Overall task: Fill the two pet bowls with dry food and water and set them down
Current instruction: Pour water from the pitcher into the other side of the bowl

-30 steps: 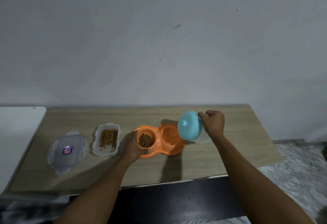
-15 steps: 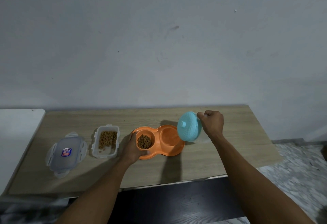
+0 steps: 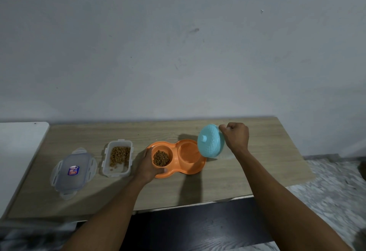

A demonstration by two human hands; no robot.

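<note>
Our right hand (image 3: 236, 138) is a closed fist at the back of the teal jug (image 3: 211, 141). The fingers are curled tight, but whatever they grip is hidden behind the jug's body, so we cannot make out a handle. The jug is held clear of the table (image 3: 257, 171) and tipped on its side. Its long axis runs left to right, and the knobbed top faces left, towards the dish (image 3: 198, 168). Its lower edge hangs over the right well (image 3: 188, 151). We cannot tell whether that well holds water or whether any is coming out. Our left hand (image 3: 147, 166) clamps the dish's left end, thumb on the near rim and fingers wrapped round the far side, partly out of sight. The orange dish lies flat near the middle of the table, long axis left to right. The left well (image 3: 170, 154) holds kibble (image 3: 161, 158). Just left of the hand stands an open tub (image 3: 116, 173) with more kibble in it. Its lid (image 3: 73, 171) lies further left, the label too small to read. Both forearms are cut off by the bottom edge.
</note>
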